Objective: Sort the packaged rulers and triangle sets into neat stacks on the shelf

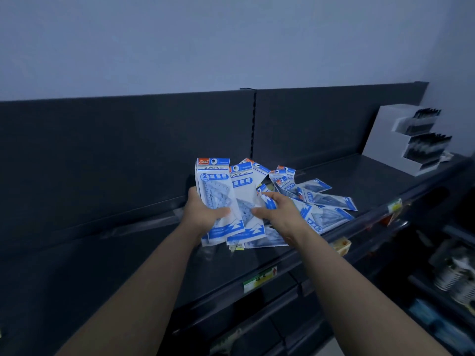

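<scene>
My left hand (203, 213) grips a bundle of blue-and-white triangle set packs (214, 199), held upright above the dark shelf (372, 181). A second pack (245, 191) leans against that bundle, and the thumb of my right hand (279, 213) lies across its lower half. My right fingers curl round the blue edge of another pack (268, 201). More packs (321, 204) lie fanned in a loose heap on the shelf to the right of my hands. Several of them stand tilted behind my right hand.
A white stepped display box (385, 140) with dark pens stands at the shelf's far right. Price tags (258, 280) hang on the shelf's front rail. Lower shelves at the right hold other goods (455, 273). The shelf's left part is bare dark metal.
</scene>
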A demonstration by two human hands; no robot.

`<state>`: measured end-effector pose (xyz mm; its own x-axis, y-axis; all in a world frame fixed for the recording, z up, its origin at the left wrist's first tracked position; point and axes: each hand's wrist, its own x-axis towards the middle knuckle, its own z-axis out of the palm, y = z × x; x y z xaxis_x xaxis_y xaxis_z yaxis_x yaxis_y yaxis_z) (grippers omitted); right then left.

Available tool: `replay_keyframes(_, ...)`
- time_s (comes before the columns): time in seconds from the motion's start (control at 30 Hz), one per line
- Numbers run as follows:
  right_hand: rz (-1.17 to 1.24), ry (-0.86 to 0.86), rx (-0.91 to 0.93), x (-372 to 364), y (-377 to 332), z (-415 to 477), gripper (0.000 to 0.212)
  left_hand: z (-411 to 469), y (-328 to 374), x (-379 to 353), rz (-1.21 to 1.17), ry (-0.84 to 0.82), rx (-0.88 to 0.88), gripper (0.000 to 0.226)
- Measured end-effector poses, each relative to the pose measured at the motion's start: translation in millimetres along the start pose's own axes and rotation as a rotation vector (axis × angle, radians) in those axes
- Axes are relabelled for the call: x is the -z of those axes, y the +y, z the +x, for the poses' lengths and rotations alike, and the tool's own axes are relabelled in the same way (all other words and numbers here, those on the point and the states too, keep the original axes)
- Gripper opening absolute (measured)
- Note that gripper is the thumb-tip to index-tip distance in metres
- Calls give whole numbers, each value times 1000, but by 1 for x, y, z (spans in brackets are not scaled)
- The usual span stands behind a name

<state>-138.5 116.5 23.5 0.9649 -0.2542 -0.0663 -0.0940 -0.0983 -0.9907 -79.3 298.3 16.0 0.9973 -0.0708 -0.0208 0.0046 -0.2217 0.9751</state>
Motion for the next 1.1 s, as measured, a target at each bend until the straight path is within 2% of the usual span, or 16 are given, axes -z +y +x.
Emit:
replay_keyframes(0.13, -12, 67, -22, 34, 4, 5, 41, 10, 8, -35, -17, -97, -4, 61)
replay_keyframes(0.47, -44, 225, -62, 166, 21, 39, 38, 42, 38, -180, -35, -224, -26, 62)
replay_keyframes(0.63, -52, 245, -97, 248, 25, 70, 36, 63, 55, -270, -43, -239, -28, 68)
replay_keyframes(0.77, -75, 250, -105, 305, 30, 96, 38, 77, 67, -331, -30, -216, -16, 63)
replay_keyframes(1.1, -80, 284, -140, 388, 52, 173, 45, 132, 82, -427, 27, -243, 18, 61)
